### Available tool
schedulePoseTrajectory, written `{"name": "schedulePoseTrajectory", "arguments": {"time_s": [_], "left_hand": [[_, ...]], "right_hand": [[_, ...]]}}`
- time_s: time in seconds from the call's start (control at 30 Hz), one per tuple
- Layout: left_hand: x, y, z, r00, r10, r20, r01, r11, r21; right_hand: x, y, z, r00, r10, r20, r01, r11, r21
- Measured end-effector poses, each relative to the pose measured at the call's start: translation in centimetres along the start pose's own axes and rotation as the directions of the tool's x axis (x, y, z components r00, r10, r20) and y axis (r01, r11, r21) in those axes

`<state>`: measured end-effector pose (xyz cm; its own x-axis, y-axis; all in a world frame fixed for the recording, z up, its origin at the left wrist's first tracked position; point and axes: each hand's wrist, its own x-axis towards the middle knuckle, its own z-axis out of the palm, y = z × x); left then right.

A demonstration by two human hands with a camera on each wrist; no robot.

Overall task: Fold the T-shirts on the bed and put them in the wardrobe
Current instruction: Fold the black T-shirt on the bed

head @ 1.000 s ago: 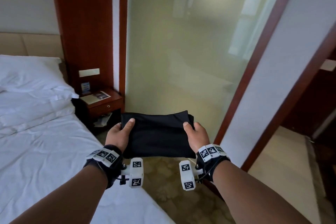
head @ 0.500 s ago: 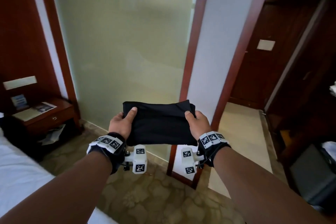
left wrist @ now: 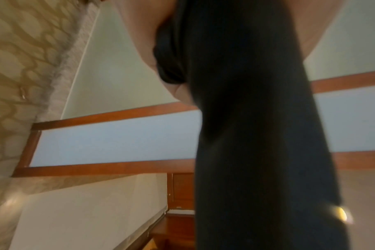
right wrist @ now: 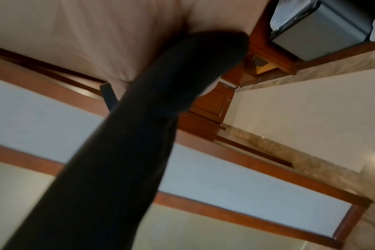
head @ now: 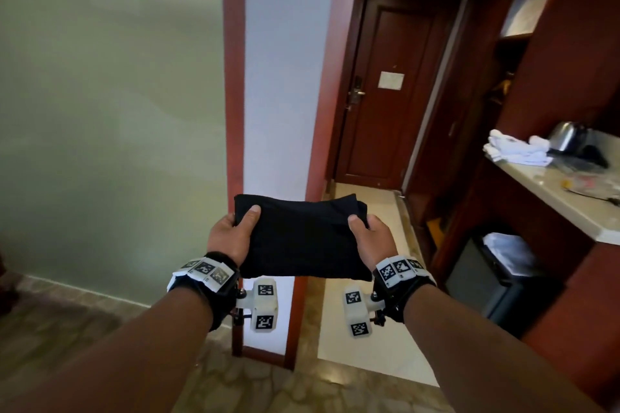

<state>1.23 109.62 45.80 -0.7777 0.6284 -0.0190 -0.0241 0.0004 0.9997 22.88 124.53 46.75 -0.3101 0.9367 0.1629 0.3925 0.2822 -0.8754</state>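
A folded black T-shirt is carried flat at waist height in the head view. My left hand grips its left edge with the thumb on top. My right hand grips its right edge the same way. From below, the left wrist view shows the dark cloth running across the palm, and the right wrist view shows the cloth under the other palm. A dark wooden wardrobe with open shelves stands at the right; the bed is out of view.
A white pillar with red-brown trim stands straight ahead, frosted glass to its left. A wooden door closes the corridor. At right, a stone counter bears white towels and a kettle; below is a minibar.
My view has swung right, away from the bed and nightstand, toward the corridor, door and wardrobe. Both hands keep the same hold on the folded shirt.
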Motion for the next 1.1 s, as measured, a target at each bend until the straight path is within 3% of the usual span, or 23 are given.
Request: {"name": "schedulePoseTrajectory", "arguments": {"time_s": [0.27,0.63,0.83,1.1], "left_hand": [[7.1,-0.7,13.4,0.983,0.018,0.182,-0.017,1.0,-0.006],[18.1,2.9,33.6,0.884,0.141,0.446,-0.132,0.99,-0.052],[23.0,2.7,42.6,0.848,0.117,0.516,-0.086,0.993,-0.083],[32.4,3.8,55.9,0.849,0.196,0.491,-0.183,0.98,-0.075]], "right_hand": [[8.9,4.6,-6.9,0.99,0.048,-0.136,-0.054,0.998,-0.043],[23.0,7.8,-17.5,0.927,0.085,-0.366,-0.12,0.99,-0.072],[29.6,10.3,-21.3,0.897,0.101,-0.43,-0.136,0.99,-0.049],[44.5,15.0,-25.6,0.888,0.065,-0.455,-0.111,0.991,-0.076]]}}
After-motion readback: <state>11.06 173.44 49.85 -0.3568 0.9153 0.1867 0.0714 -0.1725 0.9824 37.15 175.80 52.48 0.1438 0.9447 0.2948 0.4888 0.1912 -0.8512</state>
